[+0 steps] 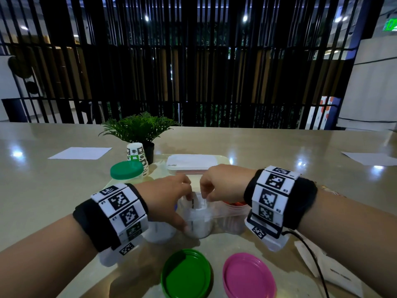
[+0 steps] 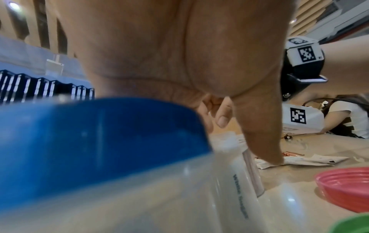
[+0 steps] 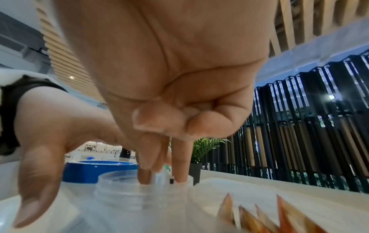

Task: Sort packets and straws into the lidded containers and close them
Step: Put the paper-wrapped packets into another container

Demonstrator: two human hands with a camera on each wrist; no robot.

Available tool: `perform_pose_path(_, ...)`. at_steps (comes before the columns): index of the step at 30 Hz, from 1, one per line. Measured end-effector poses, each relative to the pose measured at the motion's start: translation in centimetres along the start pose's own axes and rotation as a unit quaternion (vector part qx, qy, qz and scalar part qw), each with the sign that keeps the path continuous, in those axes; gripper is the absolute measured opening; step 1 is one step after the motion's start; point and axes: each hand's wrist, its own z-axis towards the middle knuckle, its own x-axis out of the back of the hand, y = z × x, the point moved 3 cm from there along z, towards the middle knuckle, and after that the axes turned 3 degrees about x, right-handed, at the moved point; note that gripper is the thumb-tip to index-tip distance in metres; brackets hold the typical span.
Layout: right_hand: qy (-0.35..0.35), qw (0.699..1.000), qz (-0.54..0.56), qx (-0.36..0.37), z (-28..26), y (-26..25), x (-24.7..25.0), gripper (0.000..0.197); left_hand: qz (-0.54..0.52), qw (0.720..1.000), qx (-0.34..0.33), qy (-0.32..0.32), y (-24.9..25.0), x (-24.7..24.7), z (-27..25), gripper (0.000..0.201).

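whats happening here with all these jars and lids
A person is filling a clear open jar with white sugar packets. The left hand steadies the jar with its thumb on the side, while both hands' fingers push packets in at the mouth. Its lid is not on yet; a green lid and a pink lid lie loose on the table.

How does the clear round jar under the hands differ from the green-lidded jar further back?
The clear round jar is open, with white packets standing in it and both hands at its mouth; the green-lidded jar is capped and untouched. The clear jar sits nearer, the green-lidded one by the paper cup. Both are translucent plastic.
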Motion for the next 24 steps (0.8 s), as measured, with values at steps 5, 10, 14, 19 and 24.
perform_pose_path(5, -0.051, 0.999, 0.002, -0.01, -1.0, 0.5, -0.8, 0.031, 0.081, 0.995, -0.043, 0.029, 1.0, 0.7, 0.2, 0.067)
perform_pose_path(10, -0.082, 0.996, -0.023, -0.012, -1.0, 0.4, -1.3, 0.042, 0.063, 0.997, -0.044, -0.024, 0.8, 0.0, 1.5, 0.072)
perform_pose_path(14, -0.1, 0.995, -0.013, -0.009, -1.2, 0.3, -1.7, 0.044, 0.069, 0.995, -0.036, -0.061, 0.8, -0.1, 1.8, 0.073)
perform_pose_path(19, -0.114, 0.993, -0.021, -0.011, -1.0, 0.3, -2.2, 0.039, 0.066, 0.994, -0.026, -0.089, 0.8, -0.1, 1.9, 0.072)
perform_pose_path(24, -0.101, 0.995, 0.017, -0.016, -1.2, 0.9, -2.1, 0.033, -0.002, 0.996, -0.007, -0.094, 0.2, -0.3, 1.3, 0.079)
